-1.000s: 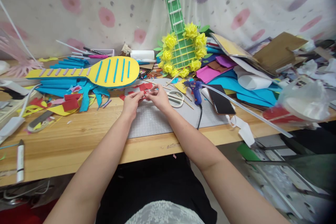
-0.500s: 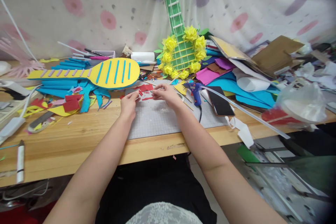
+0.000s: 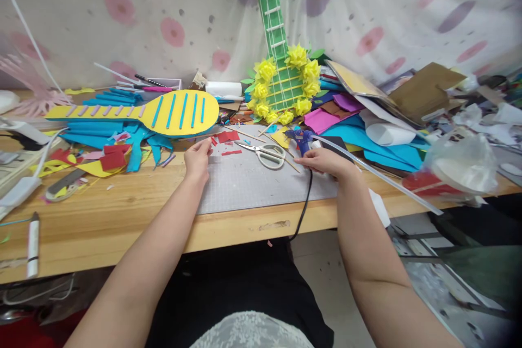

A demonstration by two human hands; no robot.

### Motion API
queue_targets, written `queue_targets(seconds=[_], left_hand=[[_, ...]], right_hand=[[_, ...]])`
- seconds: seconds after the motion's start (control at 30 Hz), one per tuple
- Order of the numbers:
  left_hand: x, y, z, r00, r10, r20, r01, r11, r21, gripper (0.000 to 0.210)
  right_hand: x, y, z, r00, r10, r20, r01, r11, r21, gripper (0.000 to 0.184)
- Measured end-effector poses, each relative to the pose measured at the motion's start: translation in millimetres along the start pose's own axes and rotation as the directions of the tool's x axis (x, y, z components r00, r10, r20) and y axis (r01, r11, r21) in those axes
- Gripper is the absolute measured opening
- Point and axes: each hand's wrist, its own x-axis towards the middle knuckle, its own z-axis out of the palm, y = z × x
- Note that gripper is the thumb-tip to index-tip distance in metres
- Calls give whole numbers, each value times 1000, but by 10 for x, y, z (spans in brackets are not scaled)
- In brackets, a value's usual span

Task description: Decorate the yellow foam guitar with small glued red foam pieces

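At the left side of the grey cutting mat (image 3: 261,196), my left hand (image 3: 197,162) is closed in a pinch, with a small red paper strip (image 3: 213,142) at its fingertips. My right hand (image 3: 328,162) has its fingers closed at the handle of a blue glue gun (image 3: 302,142), which has a long clear glue stick (image 3: 379,176) coming out of its back. Between the hands, scissors (image 3: 269,156) with pale handles lie on the mat. Red paper scraps (image 3: 228,136) lie close to my left hand.
A yellow paper guitar shape (image 3: 183,111) with blue strips lies at the back left. Behind the mat leans a green guitar (image 3: 281,87) ringed with yellow flowers. Coloured sheets (image 3: 383,147) and a plastic-wrapped tub (image 3: 452,168) crowd the right. The black cable (image 3: 305,206) hangs over the table edge.
My right hand has left the left hand and moved right to the glue gun, uncovering the scissors. The gun's cable has shifted. My left hand stays nearly in place.
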Motion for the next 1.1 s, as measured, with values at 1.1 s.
queue_targets(seconds=[1.1], left_hand=[[-10, -71, -10, 996, 59, 62, -71, 975, 211, 25]], right_hand=[[400, 95, -154, 914, 131, -384, -109, 991, 77, 33]])
